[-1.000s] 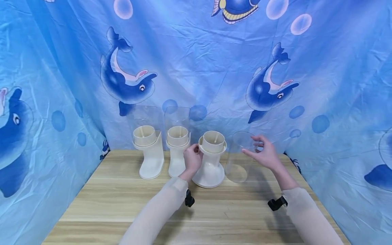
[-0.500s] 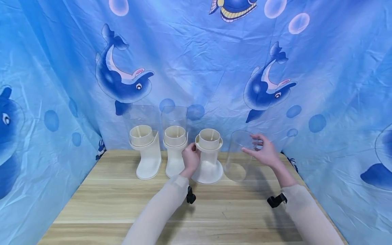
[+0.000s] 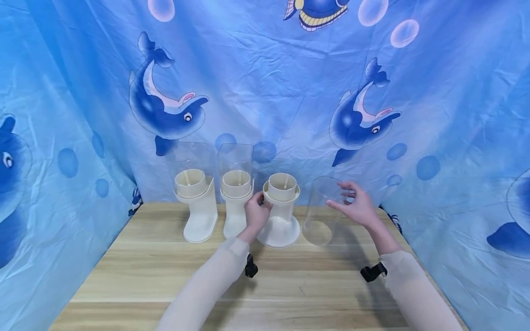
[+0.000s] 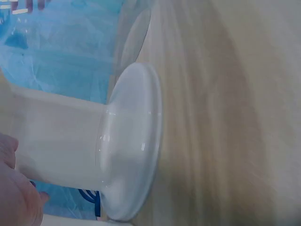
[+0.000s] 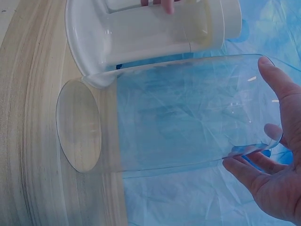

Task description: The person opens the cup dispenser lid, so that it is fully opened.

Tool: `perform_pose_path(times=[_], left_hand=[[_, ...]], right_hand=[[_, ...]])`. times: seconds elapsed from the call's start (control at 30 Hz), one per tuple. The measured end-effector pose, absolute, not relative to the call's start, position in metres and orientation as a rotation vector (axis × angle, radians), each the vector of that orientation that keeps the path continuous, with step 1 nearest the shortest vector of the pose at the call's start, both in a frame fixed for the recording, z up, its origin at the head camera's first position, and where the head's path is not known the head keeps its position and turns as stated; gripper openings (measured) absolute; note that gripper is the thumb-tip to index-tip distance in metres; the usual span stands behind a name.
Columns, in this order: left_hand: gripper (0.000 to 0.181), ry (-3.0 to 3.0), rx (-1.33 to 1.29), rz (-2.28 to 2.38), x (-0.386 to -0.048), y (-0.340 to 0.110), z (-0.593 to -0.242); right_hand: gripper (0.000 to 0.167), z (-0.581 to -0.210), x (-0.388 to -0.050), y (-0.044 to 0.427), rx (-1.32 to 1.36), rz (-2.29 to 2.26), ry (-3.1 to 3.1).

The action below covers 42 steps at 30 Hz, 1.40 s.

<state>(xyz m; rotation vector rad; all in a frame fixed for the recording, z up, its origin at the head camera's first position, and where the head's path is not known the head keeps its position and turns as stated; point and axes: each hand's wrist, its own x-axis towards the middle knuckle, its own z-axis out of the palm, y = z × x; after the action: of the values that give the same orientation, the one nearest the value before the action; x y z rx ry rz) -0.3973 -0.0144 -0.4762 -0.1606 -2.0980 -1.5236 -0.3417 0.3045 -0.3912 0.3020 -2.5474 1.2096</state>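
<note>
Left hand: your left hand is at the left side of the third white stand, just under its collar; fingers curled in, gripping the column.
Third stand: upright on the desk, round flared foot down; the collar surrounds a cream cup with a thin bar inside.
Right hand: your right hand holds the upper end of the clear cylinder; thumb on the near wall, the other fingers bent in at the rim.
Clear cylinder: upright, just to the right of the third stand; lower end at the desk. You cannot tell from these views whether its wall touches the foot.
First stand: the leftmost white stand, upright, near the back of the desk; a clear tube rises above its cup.
Second stand: the middle-left white stand, between the first stand and your left hand; a second clear tube rises above its cup.
Wrists: pale sleeves; black wrist cameras at the cuffs.
Surface: pale wood-grain planks.
Backdrop: blue fabric printed with dolphins and bubbles, behind and at both sides.
</note>
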Motion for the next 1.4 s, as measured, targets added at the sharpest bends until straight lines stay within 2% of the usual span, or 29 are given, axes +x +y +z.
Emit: perform_pose_path(times=[0.23, 0.43, 0.57, 0.8, 1.0, 1.23, 1.4], left_hand=[[0.056, -2.224, -0.301, -1.523, -0.366, -0.044, -0.485], [0.06, -2.238, -0.303, -1.574, -0.337, -0.079, -0.497], [0.073, -2.199, -0.287, -1.585, -0.324, -0.104, -0.501], [0.095, -2.094, -0.242, -1.474, -0.318, -0.139, -0.495], [0.104, -2.057, -0.282, -1.471, -0.324, -0.141, -0.473], [0.116, -1.961, -0.331, -1.401, -0.334, -0.139, -0.445], [0.125, -1.969, -0.396, -1.378, -0.34, -0.138, -0.427]], right_hand=[[0.067, -0.39, -0.341, 0.304, 0.307, 1.201, -2.543], [0.07, -0.39, -0.339, 0.304, 0.299, 1.184, -2.559], [0.074, -0.389, -0.339, 0.304, 0.304, 1.163, -2.567], [0.09, -0.384, -0.341, 0.302, 0.297, 1.111, -2.62], [0.094, -0.355, -0.344, 0.294, 0.298, 0.93, -2.532], [0.084, -0.318, -0.354, 0.233, 0.526, 1.019, -2.311], [0.083, -0.308, -0.363, 0.173, 0.712, 1.197, -2.268]])
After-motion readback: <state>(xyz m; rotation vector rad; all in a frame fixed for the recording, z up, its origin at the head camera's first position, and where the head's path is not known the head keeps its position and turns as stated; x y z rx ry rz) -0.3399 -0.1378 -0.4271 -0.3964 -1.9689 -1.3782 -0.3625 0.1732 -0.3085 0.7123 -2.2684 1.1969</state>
